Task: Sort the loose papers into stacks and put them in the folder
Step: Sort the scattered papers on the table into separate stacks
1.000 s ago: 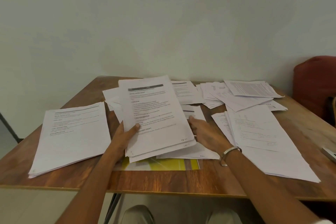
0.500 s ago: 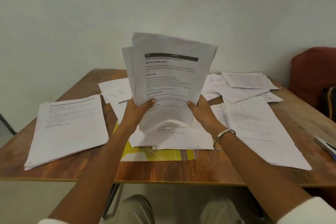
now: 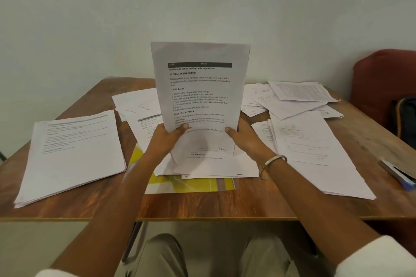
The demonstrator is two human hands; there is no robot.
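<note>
1. A person seated at a brown wooden tabletop (image 3: 258, 200) holds a thin sheaf of white printed sheets (image 3: 200, 87) upright, its bottom edge resting on loose pages spread just in front of them.
2. The left hand (image 3: 165, 139) grasps the sheaf's lower left edge, thumb across the printed face; the right hand (image 3: 244, 139), with a silver metal bangle (image 3: 271, 163) at the wrist, grasps the lower right edge the same way.
3. A yellow-and-white patterned folder (image 3: 198, 184) lies flat near the front edge of the tabletop, mostly buried under those loose pages (image 3: 216, 166).
4. A squared white paper stack (image 3: 69, 155) sits to the left, well apart from the hands; a longer fanned stack of white sheets (image 3: 315, 153) lies to the right, and a scattered heap of printed pages (image 3: 290, 99) crowds the far right corner.
5. A dark red upholstered chair (image 3: 387, 78) stands beyond the table's right side, and a grey-and-blue object (image 3: 398, 174), too small to identify, rests by the right edge.
6. The sheets look light, limp and slick against one another; the top of the sheaf already curls slightly. Gripped low at both edges, it will likely hold straight enough to square up, but a one-handed hold at a corner would probably let pages fan or slide free.
</note>
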